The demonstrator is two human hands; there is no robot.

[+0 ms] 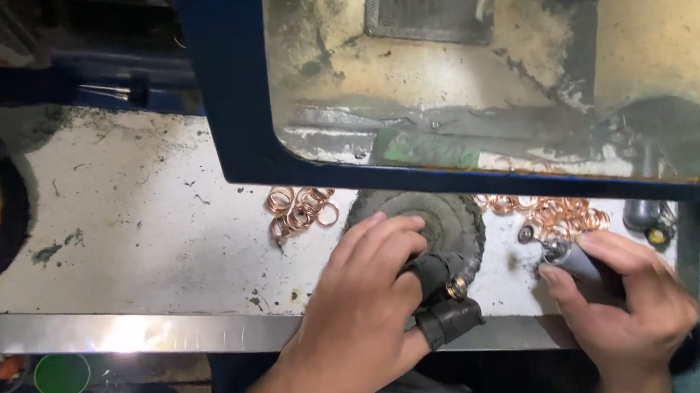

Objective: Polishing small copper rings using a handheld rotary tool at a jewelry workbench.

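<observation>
Against the buffing wheel (431,220), left hand (360,310) pinching a copper ring (456,287).

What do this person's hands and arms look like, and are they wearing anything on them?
Both forearms are bare, with no sleeves, watch or bracelet in view. The left hand wears black protective sheaths on the thumb and on one fingertip. The right hand wears nothing that shows.

small copper-coloured ring (456,287) pinched upright between black-sleeved fingertips, just off the dark buffing wheel's (441,221) rim. grey metal tool (572,261) lies slanted on the bench, gripped.
</observation>
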